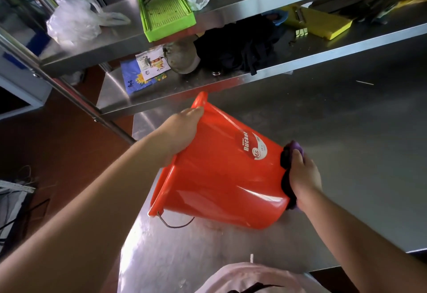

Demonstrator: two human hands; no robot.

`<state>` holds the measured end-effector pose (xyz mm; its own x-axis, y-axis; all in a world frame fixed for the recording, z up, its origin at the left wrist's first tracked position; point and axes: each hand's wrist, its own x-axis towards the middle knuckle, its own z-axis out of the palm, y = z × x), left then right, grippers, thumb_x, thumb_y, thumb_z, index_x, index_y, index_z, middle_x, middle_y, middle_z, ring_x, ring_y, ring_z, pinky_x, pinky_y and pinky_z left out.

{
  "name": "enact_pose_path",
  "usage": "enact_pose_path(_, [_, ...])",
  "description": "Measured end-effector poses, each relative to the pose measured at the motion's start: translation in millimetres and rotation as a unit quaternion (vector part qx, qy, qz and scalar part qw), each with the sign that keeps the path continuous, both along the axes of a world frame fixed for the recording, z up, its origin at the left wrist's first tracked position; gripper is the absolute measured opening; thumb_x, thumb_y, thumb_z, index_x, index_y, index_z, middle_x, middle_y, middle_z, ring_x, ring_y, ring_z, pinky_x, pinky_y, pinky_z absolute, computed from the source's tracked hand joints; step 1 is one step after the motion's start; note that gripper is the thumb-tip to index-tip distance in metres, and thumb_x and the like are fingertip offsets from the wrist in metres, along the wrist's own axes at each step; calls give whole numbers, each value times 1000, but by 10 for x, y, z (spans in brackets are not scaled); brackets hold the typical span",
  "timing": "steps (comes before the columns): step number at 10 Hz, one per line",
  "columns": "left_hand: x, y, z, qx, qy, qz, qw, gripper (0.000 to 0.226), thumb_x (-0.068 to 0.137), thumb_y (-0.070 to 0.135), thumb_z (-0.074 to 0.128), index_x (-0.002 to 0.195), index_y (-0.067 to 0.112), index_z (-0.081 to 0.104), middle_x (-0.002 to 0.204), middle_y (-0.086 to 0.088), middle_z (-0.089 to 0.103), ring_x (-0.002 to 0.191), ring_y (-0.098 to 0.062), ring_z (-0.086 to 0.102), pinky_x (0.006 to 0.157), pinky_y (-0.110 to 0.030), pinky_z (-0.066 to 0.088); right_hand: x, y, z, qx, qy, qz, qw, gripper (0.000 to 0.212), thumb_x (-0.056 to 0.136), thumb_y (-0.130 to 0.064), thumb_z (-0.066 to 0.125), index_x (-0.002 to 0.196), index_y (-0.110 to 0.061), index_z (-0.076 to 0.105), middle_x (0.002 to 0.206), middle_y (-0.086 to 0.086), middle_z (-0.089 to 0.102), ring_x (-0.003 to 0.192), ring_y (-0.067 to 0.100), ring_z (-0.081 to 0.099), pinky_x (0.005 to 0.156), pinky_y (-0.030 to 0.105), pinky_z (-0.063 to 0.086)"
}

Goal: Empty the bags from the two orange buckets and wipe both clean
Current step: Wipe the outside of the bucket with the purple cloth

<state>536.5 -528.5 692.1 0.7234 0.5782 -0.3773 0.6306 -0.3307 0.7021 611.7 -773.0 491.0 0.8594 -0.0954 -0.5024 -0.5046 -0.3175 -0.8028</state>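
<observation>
Purple cloth (291,154), dark at its folds, is clenched under the fingers of the right hand (303,172) and pressed flat against the base of the orange bucket (221,177). The left hand (179,133) grasps the rim at the other end, fingers hooked over the lip into the mouth and thumb outside. Held this way the bucket lies tipped on its side, its lower wall resting on the steel table (346,154), mouth turned to the left edge of the table, the wire handle (175,222) hanging loose beneath. No bag shows in it, though the inside is hidden from here.

This looks like the wiping step, at the underside of one bucket. The second bucket is not in view. Next, probably, the cloth has to travel over the outer wall, which calls for the left hand to turn the bucket while the rim grip holds it steady on the slick metal.
</observation>
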Motion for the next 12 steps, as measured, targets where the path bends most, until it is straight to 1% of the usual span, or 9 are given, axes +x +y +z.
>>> enact_pose_path(1, [19,-93,-101,83,-1,-32,996,53,112,48,34,148,15,54,146,-9,59,136,-31,54,95,-30,36,55,25,32,-40,-33,17,999,56,95,-55,32,134,-25,58,129,14,64,116,34,58,88,36,39])
enact_pose_path(3, [123,-62,-112,69,-11,-23,997,53,112,47,35,147,13,55,147,-12,59,136,-33,54,97,-34,41,165,445,491,-117,-106,160,974,44,101,-33,23,120,-16,59,126,15,59,117,36,55,96,43,42])
enact_pose_path(4, [210,-194,-102,61,-15,-39,997,50,113,42,33,146,11,56,147,-12,59,136,-33,54,101,-36,43,76,856,932,-80,-202,212,953,48,103,-38,20,124,-18,59,126,12,61,116,33,57,100,46,44])
enact_pose_path(6, [323,-183,-109,13,-26,3,1000,44,112,37,39,132,6,64,128,-19,69,99,-27,65,88,-39,59,-389,1258,1291,-13,-350,243,904,54,100,-37,28,139,-11,57,136,9,62,132,24,49,112,40,33])
enact_pose_path(7, [311,-76,-146,15,-12,61,998,43,108,48,42,118,16,70,93,-5,66,91,-23,64,90,-37,55,-511,944,960,-91,-401,271,870,59,100,-42,29,148,-15,49,149,2,52,143,18,39,119,36,26])
enact_pose_path(8, [268,74,-119,20,-3,103,995,38,107,51,45,113,24,71,91,10,60,87,-19,67,73,-30,54,-563,609,542,-132,-403,220,878,58,97,-41,38,143,-10,55,146,6,56,141,24,44,118,42,31])
enact_pose_path(10, [255,235,-135,-23,13,135,990,62,104,61,42,134,11,63,98,-3,65,94,-25,64,97,-38,50,-457,21,2,-89,-249,167,950,62,96,-51,29,147,-20,46,148,6,49,135,27,47,111,42,38])
enact_pose_path(11, [246,184,-100,-31,22,151,988,65,104,63,39,146,15,53,127,-7,61,107,-28,58,101,-41,42,-361,41,-8,-46,-136,120,982,53,92,-61,26,133,-34,45,136,0,53,120,24,55,89,35,38])
enact_pose_path(12, [220,147,-9,-98,9,147,984,53,102,55,49,130,14,67,123,-10,71,108,-32,68,107,-52,51,-264,85,1,-37,-81,72,993,48,94,-60,28,127,-33,50,126,5,61,114,30,58,85,36,37])
